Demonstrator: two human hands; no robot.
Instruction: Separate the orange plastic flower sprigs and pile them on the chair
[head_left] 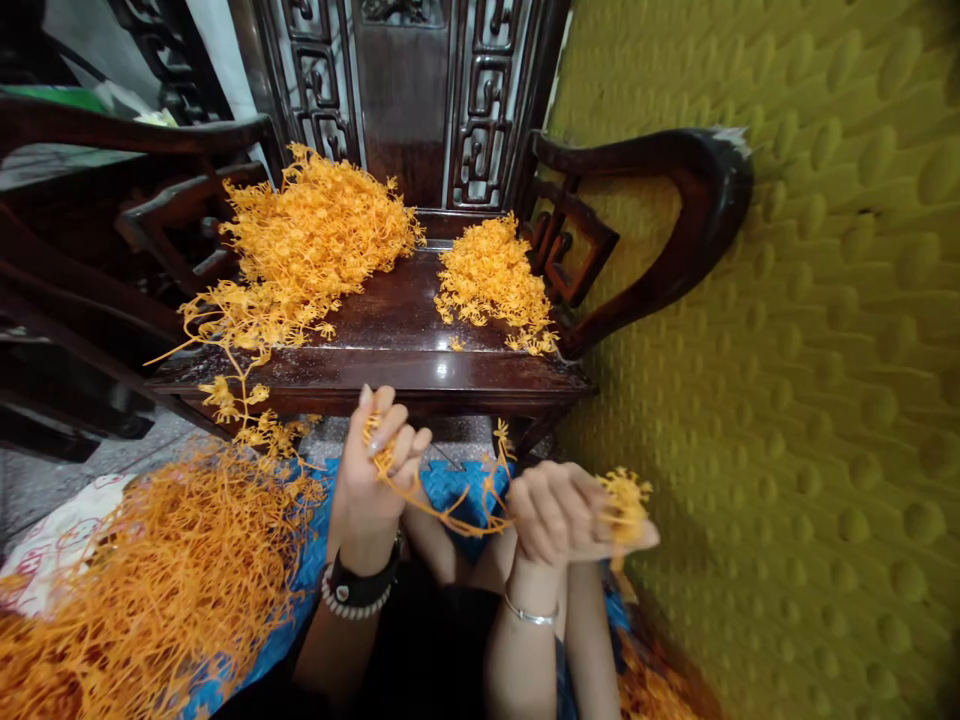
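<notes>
- Between the knees, low centre: left hand (379, 470) is raised w/ fingers curled, pinching one end of an orange strand (442, 515) betw. thumb & fingertips.
- right hand (559, 515) is closed in a fist round the strand's other end. It's blurred, so the exact finger hold can't be told.
- Strand's long axis runs approx. left-right, sagging betw. the hands. Its frilly tuft (626, 500) sticks out past the right fist, pointing right twd. the yellow padded wall (787, 400).
- Under the arms is a blue cloth (450, 480). A loose tangle (150, 590) of the same orange stuff lies on it at left.
- Ahead, the chair seat (397, 340) carries a large heap (315, 240) on its left and a small heap (491, 275) on its right, apart from each other.
- Progress, as a judgement: partway. The seat heaps look gone through, one strand is in hand, and the tangle, still big, looks like what's left.
</notes>
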